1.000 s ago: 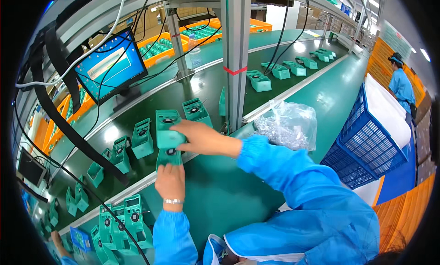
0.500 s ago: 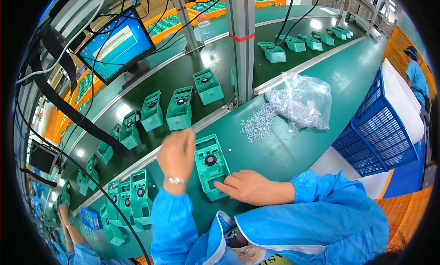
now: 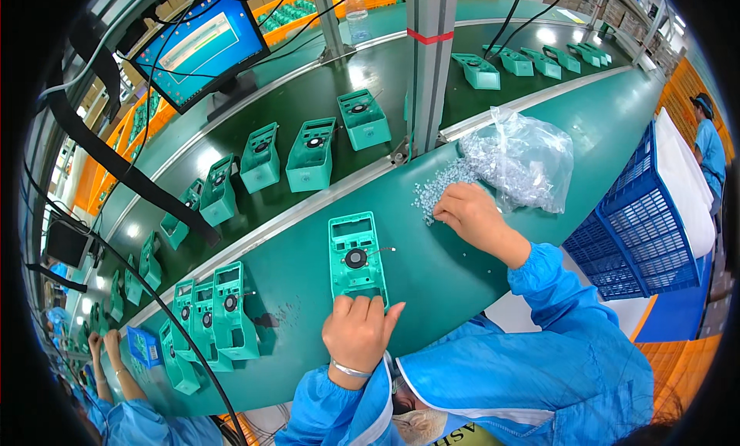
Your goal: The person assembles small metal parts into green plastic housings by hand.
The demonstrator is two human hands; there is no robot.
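A green plastic housing (image 3: 374, 271) with a round black fan (image 3: 356, 258) and a short wire lies on the green table before me. Its near end is under my left hand (image 3: 358, 332), whose fingers bend over the edge and hide it; the thumb sticks out to the right. At the near edge of a heap of small clear plastic pieces (image 3: 430, 193), my right hand (image 3: 474, 215) has its fingertips pressed together. What they pinch, if anything, is too small to see. Behind that hand sits an open clear bag (image 3: 532, 164) of the same pieces.
Several similar housings (image 3: 235, 311) stand grouped at left; more (image 3: 311, 157) line the dark belt beyond a metal rail. A metal post (image 3: 428, 76) rises by the heap. Blue crates (image 3: 640, 215) stand at right, a monitor (image 3: 200, 49) far left. Another person's hands (image 3: 112, 350) work at lower left.
My left hand has come down from beside the housing onto its near end. My right hand has left that end and reached right and away to the heap of clear pieces.
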